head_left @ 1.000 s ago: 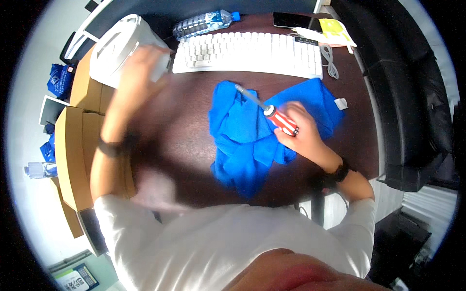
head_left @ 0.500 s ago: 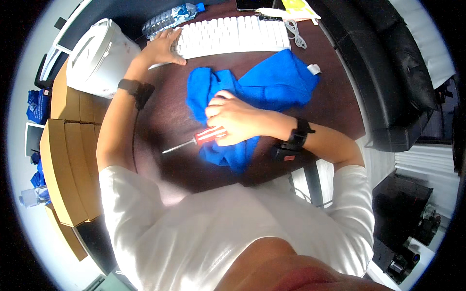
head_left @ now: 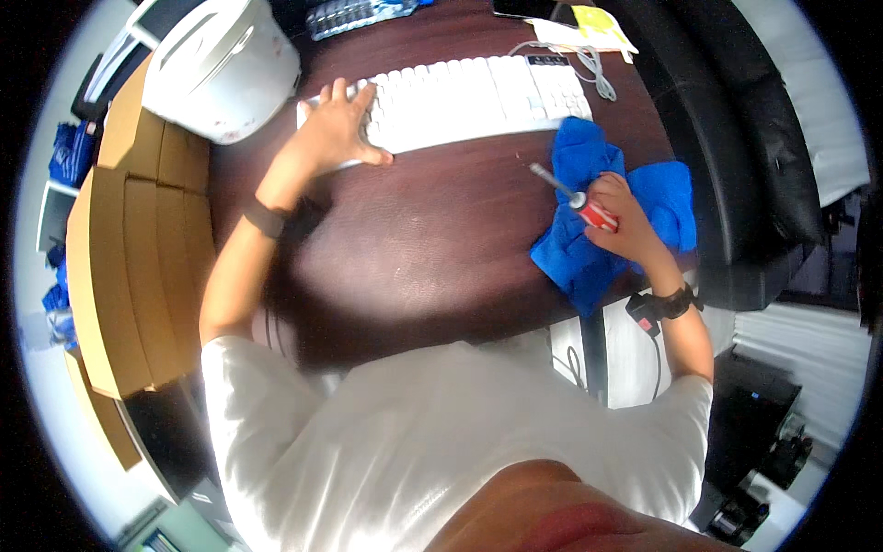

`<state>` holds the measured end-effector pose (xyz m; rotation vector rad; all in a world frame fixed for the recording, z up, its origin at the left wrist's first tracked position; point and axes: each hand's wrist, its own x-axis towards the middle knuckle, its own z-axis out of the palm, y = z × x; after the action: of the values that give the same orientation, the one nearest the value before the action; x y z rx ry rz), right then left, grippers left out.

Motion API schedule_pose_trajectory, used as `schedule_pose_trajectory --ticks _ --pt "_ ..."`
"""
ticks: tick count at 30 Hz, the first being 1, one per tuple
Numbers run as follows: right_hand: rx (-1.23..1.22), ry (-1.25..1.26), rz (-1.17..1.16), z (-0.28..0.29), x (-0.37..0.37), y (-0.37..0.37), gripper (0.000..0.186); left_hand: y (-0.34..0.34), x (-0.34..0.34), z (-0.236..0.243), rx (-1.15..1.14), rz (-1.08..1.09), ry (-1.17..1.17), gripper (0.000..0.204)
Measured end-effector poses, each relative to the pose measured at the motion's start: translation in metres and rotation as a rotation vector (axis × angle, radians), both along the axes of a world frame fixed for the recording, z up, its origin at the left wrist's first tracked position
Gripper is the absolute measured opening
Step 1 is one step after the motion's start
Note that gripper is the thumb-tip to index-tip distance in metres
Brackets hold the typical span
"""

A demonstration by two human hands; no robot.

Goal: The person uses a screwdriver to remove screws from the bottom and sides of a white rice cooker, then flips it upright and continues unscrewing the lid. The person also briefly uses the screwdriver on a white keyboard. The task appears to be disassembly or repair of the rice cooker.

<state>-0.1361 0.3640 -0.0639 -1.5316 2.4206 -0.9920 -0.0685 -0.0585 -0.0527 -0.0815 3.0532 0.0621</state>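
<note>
My left hand (head_left: 338, 133) rests with spread fingers on the left end of a white keyboard (head_left: 469, 106), its thumb along the near edge. On the right side of the dark brown table (head_left: 414, 230), my right hand (head_left: 624, 219) is closed around the red-and-white handle of a screwdriver (head_left: 596, 215). The metal shaft points away and to the left, toward the keyboard. A crumpled blue cloth (head_left: 572, 262) lies under and around that hand, near the table's right edge. Whether the fingers also pinch the cloth, I cannot tell.
A white rice cooker (head_left: 230, 83) stands at the far left, beside cardboard boxes (head_left: 120, 267). Behind the keyboard lie a plastic bottle (head_left: 359, 17), a coiled white cable (head_left: 600, 81) and a yellow-and-white packet (head_left: 593, 35). A black sofa (head_left: 736, 156) borders the right side.
My right hand has moved right with the screwdriver, and the blue cloth has shifted right too. The screwdriver's tip now points away. My left hand stays on the keyboard; the whole view has shifted.
</note>
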Motion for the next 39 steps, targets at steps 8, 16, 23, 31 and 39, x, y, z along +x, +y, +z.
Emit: schedule_pose_trajectory --ticks 8,16,23,31,39 --pt "-0.034 -0.186 -0.128 0.000 -0.012 0.019 0.026 0.028 0.092 0.014 0.064 0.156 -0.052 0.118" --pt "-0.053 -0.337 -0.212 0.013 -0.045 0.019 0.016 0.029 0.105 0.038 0.158 0.118 -0.123 0.115" --pt "-0.125 -0.441 -0.231 -0.005 -0.072 0.036 0.011 0.025 0.115 0.031 0.184 -0.053 -0.111 0.113" --pt "-0.238 -0.520 -0.276 0.008 -0.077 -0.007 0.020 0.036 0.124 0.020 0.162 -0.044 0.035 0.106" --pt "0.155 -0.200 -0.258 0.063 -0.019 -0.097 0.015 -0.044 0.109 0.032 0.658 -0.049 0.277 0.063"
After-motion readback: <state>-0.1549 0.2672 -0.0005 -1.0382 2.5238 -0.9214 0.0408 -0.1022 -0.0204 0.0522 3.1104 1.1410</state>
